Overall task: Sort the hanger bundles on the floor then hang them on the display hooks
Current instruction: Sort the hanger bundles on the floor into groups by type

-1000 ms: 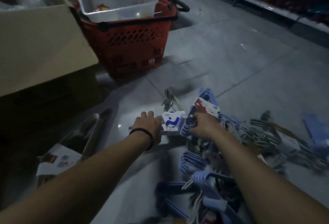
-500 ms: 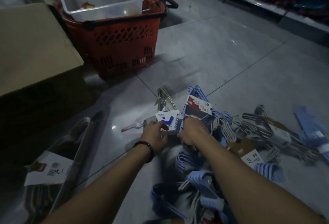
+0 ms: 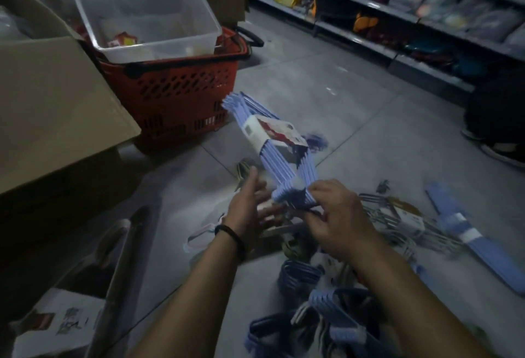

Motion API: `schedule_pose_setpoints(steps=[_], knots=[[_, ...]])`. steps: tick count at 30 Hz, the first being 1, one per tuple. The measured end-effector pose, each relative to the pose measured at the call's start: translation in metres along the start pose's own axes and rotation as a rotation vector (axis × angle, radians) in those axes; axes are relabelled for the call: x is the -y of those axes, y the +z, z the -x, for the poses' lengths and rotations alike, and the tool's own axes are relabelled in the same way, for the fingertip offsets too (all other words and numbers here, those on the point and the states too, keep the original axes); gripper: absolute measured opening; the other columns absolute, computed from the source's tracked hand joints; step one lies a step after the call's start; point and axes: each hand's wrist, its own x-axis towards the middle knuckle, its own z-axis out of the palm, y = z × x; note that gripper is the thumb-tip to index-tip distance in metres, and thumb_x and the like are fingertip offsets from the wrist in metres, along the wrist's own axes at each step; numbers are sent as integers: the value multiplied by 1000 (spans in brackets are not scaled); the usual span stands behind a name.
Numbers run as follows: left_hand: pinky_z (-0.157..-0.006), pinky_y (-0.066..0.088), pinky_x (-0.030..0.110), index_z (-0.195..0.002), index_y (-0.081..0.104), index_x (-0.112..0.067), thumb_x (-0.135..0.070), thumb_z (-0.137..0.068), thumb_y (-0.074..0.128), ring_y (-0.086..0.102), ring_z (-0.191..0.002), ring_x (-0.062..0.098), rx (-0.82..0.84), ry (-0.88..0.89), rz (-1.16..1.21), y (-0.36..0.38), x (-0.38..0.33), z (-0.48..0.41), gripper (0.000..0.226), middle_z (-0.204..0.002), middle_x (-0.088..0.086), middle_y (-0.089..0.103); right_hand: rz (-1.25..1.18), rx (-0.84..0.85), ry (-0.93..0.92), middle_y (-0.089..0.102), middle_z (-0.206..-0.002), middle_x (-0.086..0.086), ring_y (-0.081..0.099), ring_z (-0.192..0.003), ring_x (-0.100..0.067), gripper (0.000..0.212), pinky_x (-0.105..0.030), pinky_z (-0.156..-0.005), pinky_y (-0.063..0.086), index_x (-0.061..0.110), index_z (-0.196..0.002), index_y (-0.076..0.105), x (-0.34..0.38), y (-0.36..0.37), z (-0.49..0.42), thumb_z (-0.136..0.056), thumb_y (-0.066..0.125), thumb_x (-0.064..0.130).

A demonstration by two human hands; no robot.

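A bundle of light blue hangers (image 3: 279,156) with a red and white card sleeve is lifted off the floor, tilted up and away from me. My right hand (image 3: 336,215) grips its near corner. My left hand (image 3: 250,205) is just left of that corner, fingers spread and holding nothing. Below my hands a heap of hanger bundles (image 3: 321,315) lies on the grey tile floor. A grey wire hanger bundle (image 3: 409,227) and a flat blue hanger bundle (image 3: 468,235) lie to the right. A pink hanger (image 3: 201,234) lies by my left wrist.
A red shopping basket (image 3: 176,99) holding a clear plastic bin (image 3: 150,16) stands ahead left. A large cardboard box (image 3: 54,107) fills the left side. A carded pack (image 3: 59,326) lies at bottom left. Stocked shelves (image 3: 397,8) run along the right, and a person's shoes (image 3: 500,150) show there.
My right hand has lifted the blue bundle off the heap and tipped it upward. My left hand has let go of the white-carded bundle and come up beside it. The view has tilted up.
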Motion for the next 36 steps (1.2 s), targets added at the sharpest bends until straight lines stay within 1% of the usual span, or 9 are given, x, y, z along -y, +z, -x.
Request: schedule_pose_setpoints(steps=[5, 9, 12, 17, 20, 23, 27, 30, 36], knots=[[-79, 63, 45, -128, 69, -17, -79, -64, 78, 76, -97, 30, 42, 170, 155, 34, -32, 8, 89, -120, 11, 76, 175, -1, -170, 66, -97, -1, 51, -97, -23, 3, -32, -79, 46, 9, -84, 69, 27, -42, 51, -80, 68, 9], [-64, 60, 34, -123, 68, -5, -45, -82, 80, 78, -81, 31, 48, 105, 67, 61, -34, 35, 59, -103, 15, 79, 236, 12, -214, 68, -102, -2, 55, -94, -26, 8, -43, -75, 51, 10, -85, 71, 45, -64, 87, -81, 78, 10], [-61, 60, 32, -121, 66, 3, -17, -96, 65, 77, -77, 33, 121, 111, -33, 69, -29, 61, 32, -101, 20, 78, -36, -143, -100, 67, -132, 7, 64, -115, -13, 35, -32, -89, 56, 22, -105, 78, 54, -74, 109, -71, 88, 23], [-59, 55, 32, -125, 62, -2, -17, -102, 56, 78, -77, 29, 169, 119, -50, 71, -26, 98, 28, -106, 15, 78, -476, -403, 63, 47, -156, 6, 53, -137, -16, 72, -37, -94, 56, 22, -140, 60, 49, -51, 152, -74, 77, 43], [-59, 52, 29, -125, 61, -3, -20, -104, 51, 76, -67, 23, 116, 126, -54, 77, -12, 130, 29, -104, 13, 75, -700, -316, 91, 43, -156, 9, 57, -130, -14, 93, -39, -87, 60, 32, -152, 44, 29, -51, 169, -65, 78, 44], [-63, 52, 28, -112, 62, -10, -21, -104, 50, 69, -59, 16, 71, 130, 57, 77, -1, 153, 18, -81, 7, 72, -950, -23, 106, 55, -147, 3, 61, -128, -19, 103, -42, -89, 60, 34, -154, 42, 2, -60, 164, -58, 79, 29], [-58, 50, 25, -110, 64, -10, -16, -104, 51, 55, -59, 13, -90, 203, 17, 57, 17, 189, 15, -71, 2, 65, -1618, 174, 397, 65, -133, -19, 70, -111, -34, 78, -41, -79, 57, 20, -144, 50, -4, -52, 162, -70, 67, 6], [-68, 50, 30, -124, 61, -8, -14, -101, 56, 57, -64, 16, -158, 213, -102, 31, 26, 232, 25, -84, 6, 72, -1635, 159, 526, 70, -124, -14, 75, -100, -32, 52, -49, -86, 58, 23, -152, 45, 4, -31, 164, -102, 59, 19], [-74, 56, 37, -134, 56, -6, -20, -88, 71, 65, -78, 20, -116, 129, -392, -19, 47, 310, 51, -111, 15, 70, -1721, 198, 595, 76, -115, -20, 76, -96, -39, 53, -52, -85, 60, 5, -126, 67, 45, -22, 161, -92, 68, 46]])
